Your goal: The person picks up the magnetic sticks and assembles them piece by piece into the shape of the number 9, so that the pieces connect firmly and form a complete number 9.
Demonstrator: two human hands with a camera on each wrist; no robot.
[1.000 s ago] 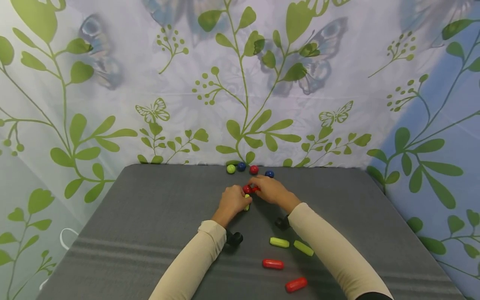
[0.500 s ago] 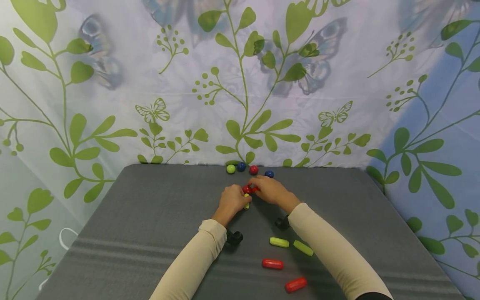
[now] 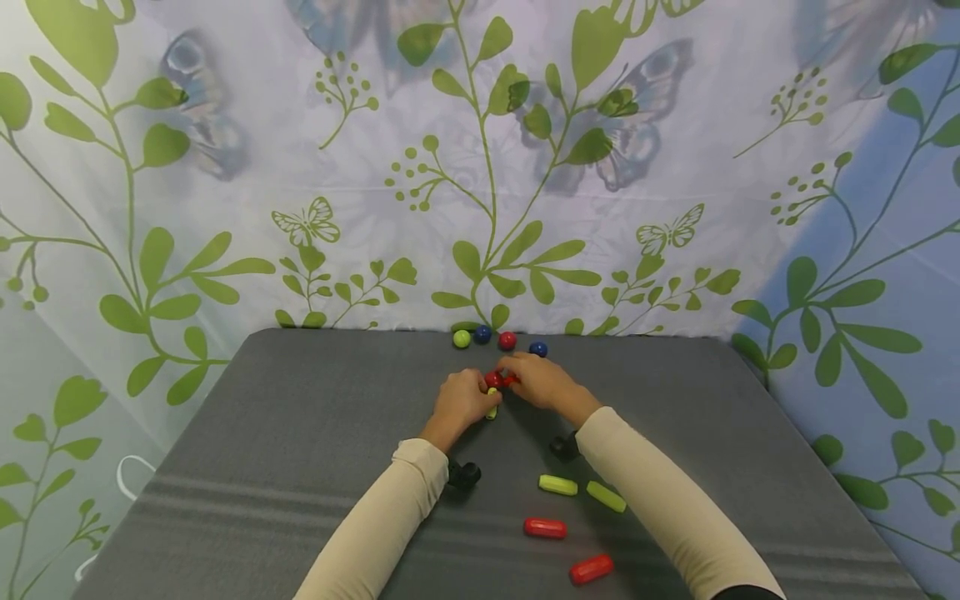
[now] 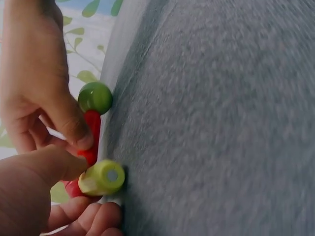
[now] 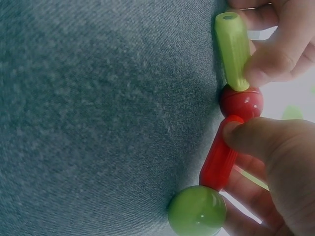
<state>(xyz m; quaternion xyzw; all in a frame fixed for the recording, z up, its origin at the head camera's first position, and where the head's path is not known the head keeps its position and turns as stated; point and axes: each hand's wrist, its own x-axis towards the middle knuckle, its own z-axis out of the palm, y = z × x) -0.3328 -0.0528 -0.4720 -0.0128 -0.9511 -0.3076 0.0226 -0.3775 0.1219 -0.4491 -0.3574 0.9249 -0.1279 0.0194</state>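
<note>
Fingers of my left hand point(image 3: 461, 398) pinch the lime rod point(image 5: 232, 49); my right hand point(image 3: 542, 381) pinches the red rod point(image 5: 216, 158). Little has shifted, so both rods still meet the red ball point(image 5: 241, 102).

A yellow-green rod point(image 5: 232, 46) is at the left hand point(image 3: 462, 400), a red rod point(image 5: 217, 156) at the right hand point(image 3: 542, 381); beyond both, green-leaf-patterned cloth point(image 3: 352, 167).

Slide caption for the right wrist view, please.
Right hand grips red faceted rod between glossy green ball and glossy red ball; left hand holds lime-green faceted rod.
</note>
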